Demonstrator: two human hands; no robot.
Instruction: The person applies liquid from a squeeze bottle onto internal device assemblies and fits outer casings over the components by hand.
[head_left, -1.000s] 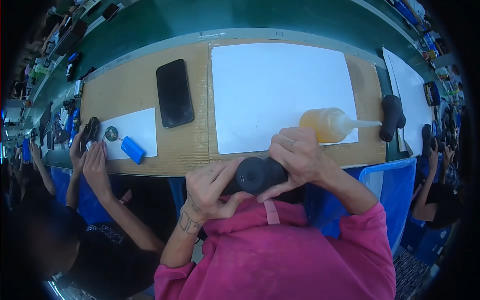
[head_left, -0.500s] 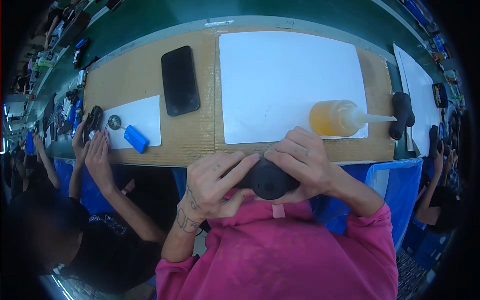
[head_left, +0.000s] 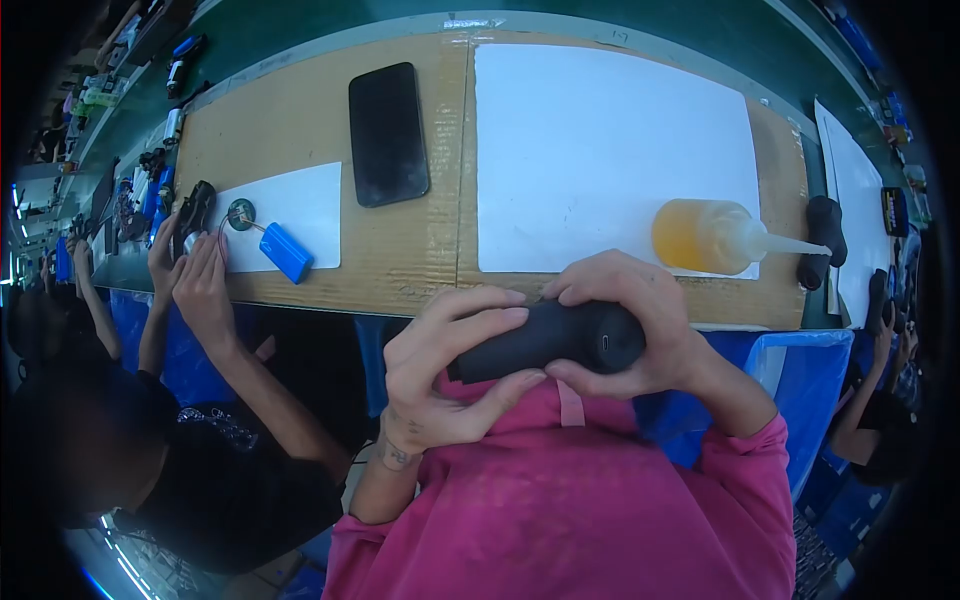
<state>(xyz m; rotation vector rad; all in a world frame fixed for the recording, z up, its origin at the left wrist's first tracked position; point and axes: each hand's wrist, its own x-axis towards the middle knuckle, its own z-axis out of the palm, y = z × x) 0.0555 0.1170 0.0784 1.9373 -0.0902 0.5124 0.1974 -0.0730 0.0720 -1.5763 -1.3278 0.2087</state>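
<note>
From here I see a matte black, rounded cylindrical device (head_left: pixel 535 335) just on the person's side of the large white paper sheet (head_left: pixel 610 150), held clear of the cardboard-covered surface (head_left: pixel 370 265). The left hand (head_left: pixel 430 375) pinches one end between thumb and fingers; the right hand's grip (head_left: pixel 655 320) curls round the other—probably to steady it and keep the small port (head_left: pixel 605 341) in view. A translucent bottle of amber liquid (head_left: pixel 700 237) rests on the sheet's near right corner, likely for easy reach—while the flat black phone (head_left: pixel 390 135) lies left of the sheet, seemingly out of the way.
</note>
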